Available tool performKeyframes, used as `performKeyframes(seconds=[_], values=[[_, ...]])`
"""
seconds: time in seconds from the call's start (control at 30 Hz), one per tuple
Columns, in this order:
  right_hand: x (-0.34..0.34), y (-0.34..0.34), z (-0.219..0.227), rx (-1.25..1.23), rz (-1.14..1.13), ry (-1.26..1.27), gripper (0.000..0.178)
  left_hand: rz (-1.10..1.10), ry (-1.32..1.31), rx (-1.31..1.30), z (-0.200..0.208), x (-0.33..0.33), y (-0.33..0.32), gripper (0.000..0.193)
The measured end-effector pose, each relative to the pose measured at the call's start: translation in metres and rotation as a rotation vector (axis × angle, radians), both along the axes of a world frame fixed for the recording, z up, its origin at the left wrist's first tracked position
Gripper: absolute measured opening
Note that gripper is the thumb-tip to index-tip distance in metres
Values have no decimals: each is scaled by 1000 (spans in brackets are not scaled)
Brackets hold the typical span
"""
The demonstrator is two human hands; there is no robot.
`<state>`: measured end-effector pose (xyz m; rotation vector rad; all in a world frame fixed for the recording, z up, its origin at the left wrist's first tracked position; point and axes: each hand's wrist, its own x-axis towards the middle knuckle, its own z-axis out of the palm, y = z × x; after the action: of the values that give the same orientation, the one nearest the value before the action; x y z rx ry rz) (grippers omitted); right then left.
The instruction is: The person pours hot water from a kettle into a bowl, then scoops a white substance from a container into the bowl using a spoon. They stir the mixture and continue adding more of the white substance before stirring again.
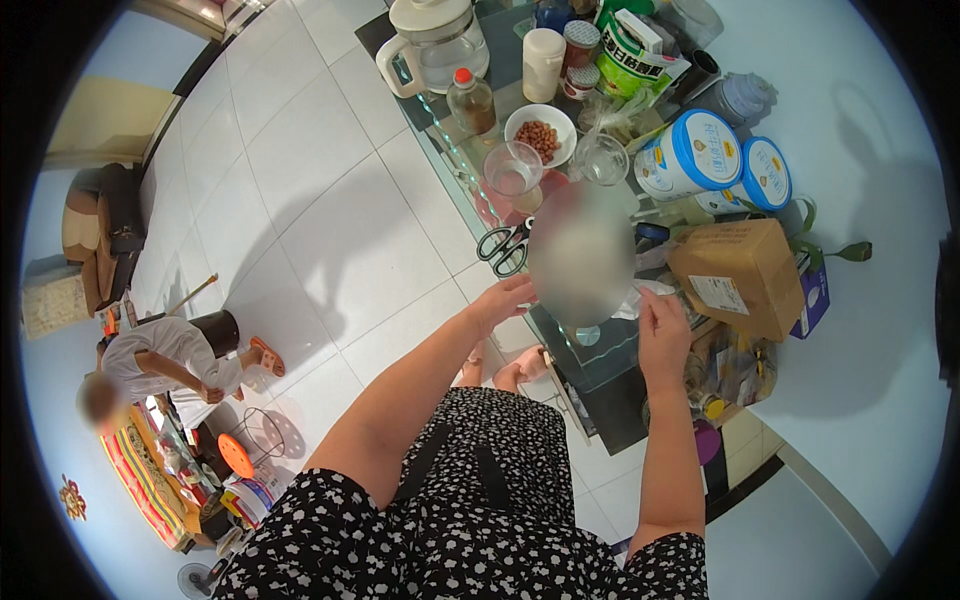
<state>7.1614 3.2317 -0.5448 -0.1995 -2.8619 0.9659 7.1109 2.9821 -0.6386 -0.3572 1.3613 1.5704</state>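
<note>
My left hand point(507, 302) is at the table's near edge, its fingers bent together and the tips reaching a blurred oval patch that hides what they hold. My right hand point(662, 328) is closed in a pinch on a thin whitish film point(652, 288) at the other side of that patch. Scissors with black handles point(503, 250) lie just beyond my left hand. Past them stand a clear plastic cup point(513, 170) and a white bowl point(516, 123) with reddish-brown nuts point(540, 142). A small clear glass point(603, 160) is beside the bowl.
A cardboard box point(745, 265) and white-and-blue tins point(680, 160) crowd the wall side. A glass kettle point(440, 45), a red-capped bottle point(472, 105) and several jars stand at the far end. On the left, a person point(165, 355) sits by an orange stool point(236, 455).
</note>
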Motion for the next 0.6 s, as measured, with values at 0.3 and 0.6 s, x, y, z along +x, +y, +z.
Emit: performKeyframes(seconds=[0.3,0.6], values=[[-23,-4,-21,162,45,10,16,10,6,8,2,0,0,53],[-35,7,-27,192,-55,56,17,20,17,11,-3,3,0,54]])
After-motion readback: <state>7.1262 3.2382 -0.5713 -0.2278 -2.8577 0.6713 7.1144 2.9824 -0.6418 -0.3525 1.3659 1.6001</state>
